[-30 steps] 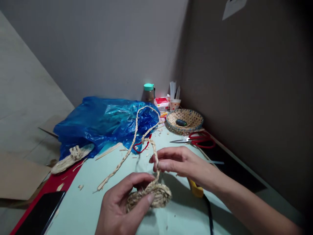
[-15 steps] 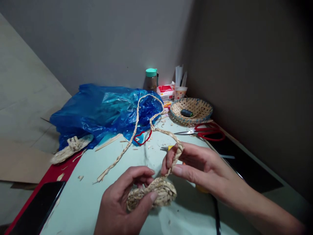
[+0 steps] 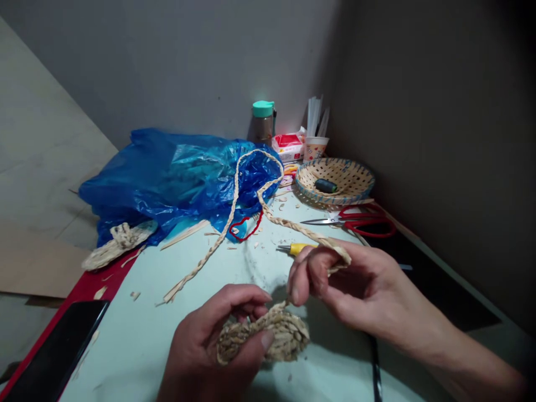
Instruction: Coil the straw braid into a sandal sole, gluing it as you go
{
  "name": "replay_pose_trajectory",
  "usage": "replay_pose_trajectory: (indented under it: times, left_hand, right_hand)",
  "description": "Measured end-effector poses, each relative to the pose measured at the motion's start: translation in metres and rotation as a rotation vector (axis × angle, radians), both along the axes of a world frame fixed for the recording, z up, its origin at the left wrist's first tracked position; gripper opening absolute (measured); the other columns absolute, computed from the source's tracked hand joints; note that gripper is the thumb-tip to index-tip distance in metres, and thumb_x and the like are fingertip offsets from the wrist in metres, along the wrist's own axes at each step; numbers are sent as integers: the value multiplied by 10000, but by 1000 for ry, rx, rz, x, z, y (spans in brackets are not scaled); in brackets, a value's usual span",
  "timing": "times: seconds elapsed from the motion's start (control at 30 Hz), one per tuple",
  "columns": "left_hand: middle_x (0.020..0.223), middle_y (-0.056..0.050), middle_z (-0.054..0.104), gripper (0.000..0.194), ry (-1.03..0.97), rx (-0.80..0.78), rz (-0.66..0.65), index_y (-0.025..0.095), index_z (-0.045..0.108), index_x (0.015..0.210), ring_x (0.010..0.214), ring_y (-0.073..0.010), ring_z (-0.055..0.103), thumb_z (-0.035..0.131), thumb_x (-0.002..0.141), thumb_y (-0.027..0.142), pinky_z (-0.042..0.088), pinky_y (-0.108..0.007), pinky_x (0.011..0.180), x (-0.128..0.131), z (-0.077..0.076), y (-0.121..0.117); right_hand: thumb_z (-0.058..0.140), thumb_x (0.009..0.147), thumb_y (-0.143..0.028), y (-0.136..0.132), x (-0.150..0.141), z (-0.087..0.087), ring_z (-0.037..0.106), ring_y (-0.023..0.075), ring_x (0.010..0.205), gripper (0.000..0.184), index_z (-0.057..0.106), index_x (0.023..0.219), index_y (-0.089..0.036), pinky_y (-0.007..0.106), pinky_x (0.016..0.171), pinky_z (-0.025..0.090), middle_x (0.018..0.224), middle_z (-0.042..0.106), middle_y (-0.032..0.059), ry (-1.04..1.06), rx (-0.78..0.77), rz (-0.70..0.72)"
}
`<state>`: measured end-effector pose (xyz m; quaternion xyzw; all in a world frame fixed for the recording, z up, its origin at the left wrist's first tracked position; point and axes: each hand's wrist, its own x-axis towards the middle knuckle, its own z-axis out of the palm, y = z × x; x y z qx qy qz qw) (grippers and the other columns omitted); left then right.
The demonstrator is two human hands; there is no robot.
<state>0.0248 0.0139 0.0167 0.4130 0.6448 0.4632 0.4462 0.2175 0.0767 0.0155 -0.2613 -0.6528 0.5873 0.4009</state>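
Observation:
A coiled oval of braided straw (image 3: 285,338) is gripped between the thumb and fingers of my left hand (image 3: 221,340), low in the middle of the view. From the coil the loose straw braid (image 3: 293,224) runs up to my right hand (image 3: 355,285), whose fingers are curled round it. Beyond that hand, the braid loops over the blue bag and comes back to a frayed end at left on the table. Just behind my right fingers lies a yellow-handled pointed tool (image 3: 297,249), partly hidden.
A blue plastic bag (image 3: 167,178) lies at the back left, near a small woven straw slipper (image 3: 121,243). Red-handled scissors (image 3: 355,219) and a woven basket (image 3: 355,192) holding a thread spool (image 3: 325,186) are at right. A black phone (image 3: 58,346) rests front left.
My right hand has moved right, carrying the braid with it. The left hand keeps its hold on the coil. The whole view has shifted slightly.

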Motion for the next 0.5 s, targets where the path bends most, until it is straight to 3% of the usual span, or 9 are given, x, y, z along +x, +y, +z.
replay_pose_trajectory:
  times: [0.13,0.33,0.5]
  left_hand:
    - [702,-16,723,198,-61,-14,0,267,805,733,642,-174,678,813,538,240,551,-188,568,-1,-1,0]
    - [734,-9,744,195,55,25,27,293,809,733,667,-168,688,808,542,248,538,-160,575,-3,-3,-1]
    - [690,27,723,225,8,46,-12,332,810,733,611,-137,667,787,545,210,531,-146,558,-4,-4,-1]
  right_hand:
    - [497,844,44,-2,1,-1,633,143,823,294,548,792,-241,273,749,510,848,702,-40,-3,22,3]
    - [521,838,41,-1,1,2,646,139,834,298,526,725,-234,283,844,509,801,708,-45,-54,143,-22]
    - [488,816,63,3,3,-2,672,153,865,312,498,710,-229,286,814,535,811,705,-32,-6,141,48]
